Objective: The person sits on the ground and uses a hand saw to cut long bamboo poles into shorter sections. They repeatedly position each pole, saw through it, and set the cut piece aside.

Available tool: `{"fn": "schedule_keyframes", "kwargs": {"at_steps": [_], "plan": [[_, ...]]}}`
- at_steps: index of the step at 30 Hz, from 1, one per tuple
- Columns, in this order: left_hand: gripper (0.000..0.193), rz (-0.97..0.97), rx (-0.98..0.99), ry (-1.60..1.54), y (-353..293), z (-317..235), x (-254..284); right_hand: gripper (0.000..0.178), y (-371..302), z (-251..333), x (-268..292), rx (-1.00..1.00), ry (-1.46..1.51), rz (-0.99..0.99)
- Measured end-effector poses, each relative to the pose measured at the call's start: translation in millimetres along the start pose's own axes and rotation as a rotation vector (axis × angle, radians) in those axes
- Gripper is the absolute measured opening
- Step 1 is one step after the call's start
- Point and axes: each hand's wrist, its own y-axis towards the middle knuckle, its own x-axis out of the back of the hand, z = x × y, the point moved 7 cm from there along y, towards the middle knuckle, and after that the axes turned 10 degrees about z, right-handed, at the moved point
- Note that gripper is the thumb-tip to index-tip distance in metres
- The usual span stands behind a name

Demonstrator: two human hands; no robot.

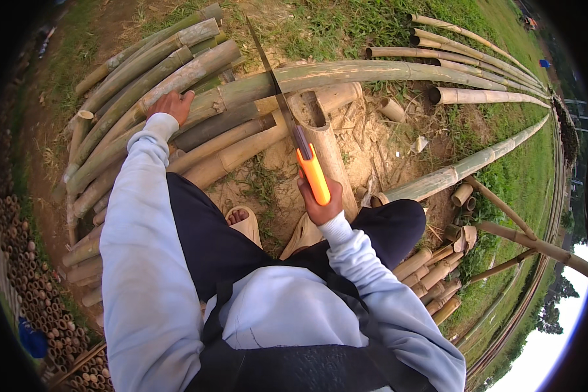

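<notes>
My right hand (323,201) is closed round the orange handle of a hand saw (314,175). The saw's long dark blade points away from me and lies across a long green bamboo pole (372,70). Farther left along that pole, my left hand (171,106) presses down with its fingers curled over it and the thumb out to the side. Beneath the pole near the blade is a thick bamboo piece (331,153) with a rectangular notch cut in its top. Pale sawdust covers the ground around it.
Several cut bamboo lengths (188,72) lie stacked at the left. Long poles (483,97) fan out at the far right, and another pole (460,171) slants past my right knee. Short offcuts (431,277) are heaped beside me. A stack of bamboo ends (42,287) stands at the lower left.
</notes>
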Motion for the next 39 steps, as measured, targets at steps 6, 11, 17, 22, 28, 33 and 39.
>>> {"fn": "schedule_keyframes", "kwargs": {"at_steps": [6,11,17,22,28,33,39], "plan": [[0.073,-0.018,-0.016,-0.009,4,-3,-5,0.026,60,6,-12,0.116,0.015,-0.026],[0.071,-0.027,-0.010,0.004,-3,13,-7,0.010,-99,10,23,-0.031,-0.060,0.097],[0.073,0.025,-0.046,0.018,-11,-3,-1,0.015,-21,-20,4,-0.114,0.036,0.039],[0.071,-0.067,-0.020,-0.018,-3,10,-16,0.021,65,-27,-24,0.007,-0.003,-0.018],[0.070,-0.018,0.067,-0.071,1,57,-16,0.014,-39,-8,-3,0.022,-0.061,0.066],[0.070,0.059,0.070,-0.113,-9,81,-18,0.017,-47,31,18,0.234,-0.156,0.075],[0.063,0.019,0.079,-0.111,-76,147,-27,0.011,-39,39,36,0.254,-0.023,-0.012]]}}
